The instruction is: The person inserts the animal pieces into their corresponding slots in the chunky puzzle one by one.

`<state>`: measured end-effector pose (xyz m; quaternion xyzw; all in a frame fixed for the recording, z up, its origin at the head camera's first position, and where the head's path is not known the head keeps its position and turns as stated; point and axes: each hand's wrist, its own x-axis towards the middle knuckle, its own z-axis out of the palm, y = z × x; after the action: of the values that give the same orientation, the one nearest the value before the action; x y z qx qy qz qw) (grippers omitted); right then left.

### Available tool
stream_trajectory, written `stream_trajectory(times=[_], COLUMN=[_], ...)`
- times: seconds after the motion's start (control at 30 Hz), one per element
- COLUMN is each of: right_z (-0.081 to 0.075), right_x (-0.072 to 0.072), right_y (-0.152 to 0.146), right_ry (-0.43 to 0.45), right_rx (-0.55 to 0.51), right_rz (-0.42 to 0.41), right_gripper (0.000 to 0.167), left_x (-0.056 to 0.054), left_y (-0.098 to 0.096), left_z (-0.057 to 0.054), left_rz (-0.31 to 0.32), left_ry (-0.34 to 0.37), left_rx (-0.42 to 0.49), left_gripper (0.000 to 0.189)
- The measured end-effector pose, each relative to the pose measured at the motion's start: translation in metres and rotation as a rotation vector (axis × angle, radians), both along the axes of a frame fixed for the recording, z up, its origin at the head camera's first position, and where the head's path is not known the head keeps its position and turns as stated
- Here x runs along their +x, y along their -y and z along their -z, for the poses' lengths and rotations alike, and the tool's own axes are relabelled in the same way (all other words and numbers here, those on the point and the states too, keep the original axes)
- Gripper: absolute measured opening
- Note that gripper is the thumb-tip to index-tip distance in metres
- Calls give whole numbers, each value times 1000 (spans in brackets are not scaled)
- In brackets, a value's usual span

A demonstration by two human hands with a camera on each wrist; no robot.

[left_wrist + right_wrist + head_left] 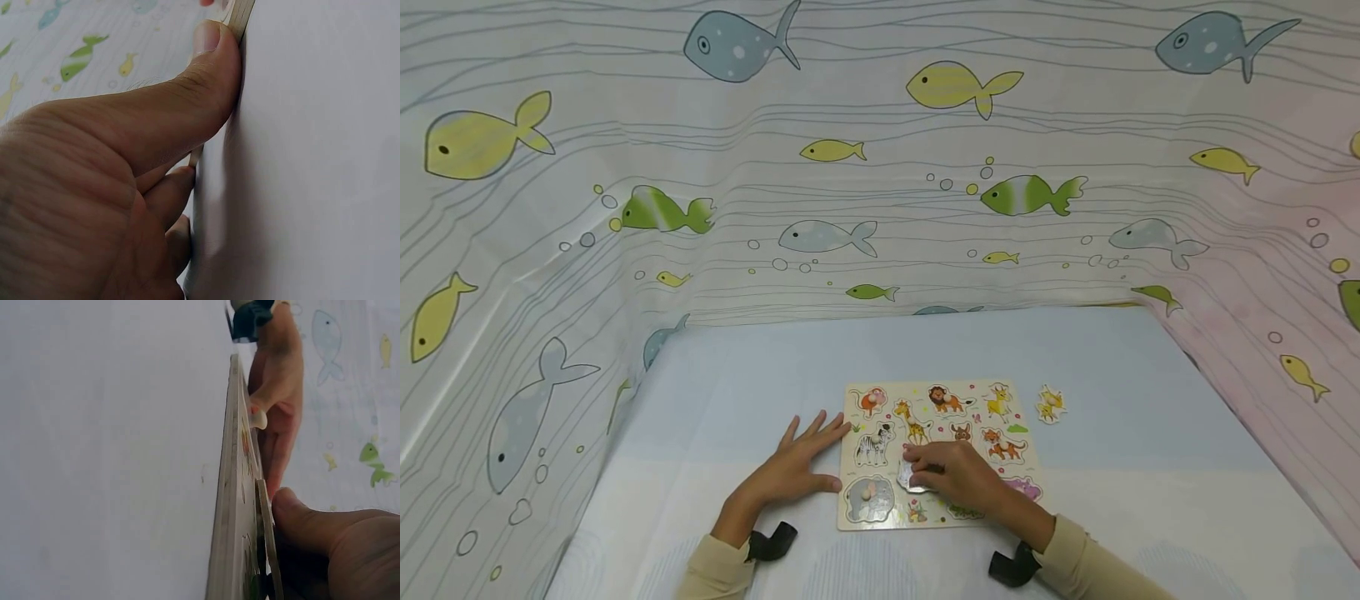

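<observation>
The wooden animal puzzle board lies flat on the table. My right hand pinches a shiny grey puzzle piece over the board's lower middle; its picture is mostly hidden by the fingers. In the right wrist view the puzzle piece stands slightly tilted off the board's surface, with the thumb against it. My left hand rests on the table with fingers spread. Its thumb and fingertips touch the board's left edge. Zebra and elephant pieces sit near it.
A loose yellow animal piece lies on the table just right of the board. Around the table hangs a fish-printed cloth. Black wrist mounts sit at both cuffs.
</observation>
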<state>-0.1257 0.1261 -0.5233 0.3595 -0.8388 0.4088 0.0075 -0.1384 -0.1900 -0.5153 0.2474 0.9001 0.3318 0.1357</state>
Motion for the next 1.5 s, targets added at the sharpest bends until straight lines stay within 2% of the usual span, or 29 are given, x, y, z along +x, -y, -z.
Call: stream_trajectory(times=[0.27, 0.7, 0.8, 0.9, 1.03, 1.17, 1.3, 1.4, 1.5], right_z=[1, 2, -1, -5, -11, -25, -41, -47, -45], right_x=[4, 4, 5, 8, 12, 9, -6, -19, -31], right_y=[1, 2, 2, 3, 2, -12, -47, -83, -121], right_ry=[-33, -178, -171, -130, -110, -168, -220, -218, -204], right_rx=[29, 44, 77, 107, 133, 66, -12, 28, 99], right_rz=[20, 1, 6, 15, 37, 115, 242, 352, 432], right_gripper=[15, 15, 16, 17, 27, 35, 37, 37, 38], left_x=[-1, -1, -1, -1, 0, 0, 0, 0, -1], left_y=[0, 0, 0, 0, 0, 0, 0, 1, 1], left_z=[-1, -1, 0, 0, 2, 2, 1, 1, 2], left_rz=[-4, -6, -4, -2, -3, -4, -12, -17, -10], left_ry=[10, 12, 12, 7, 0, 4, 2, 5, 5], left_rx=[-3, -5, -6, -6, -6, -3, -6, -10, -10], left_gripper=[90, 91, 92, 92, 92, 92, 92, 92, 93])
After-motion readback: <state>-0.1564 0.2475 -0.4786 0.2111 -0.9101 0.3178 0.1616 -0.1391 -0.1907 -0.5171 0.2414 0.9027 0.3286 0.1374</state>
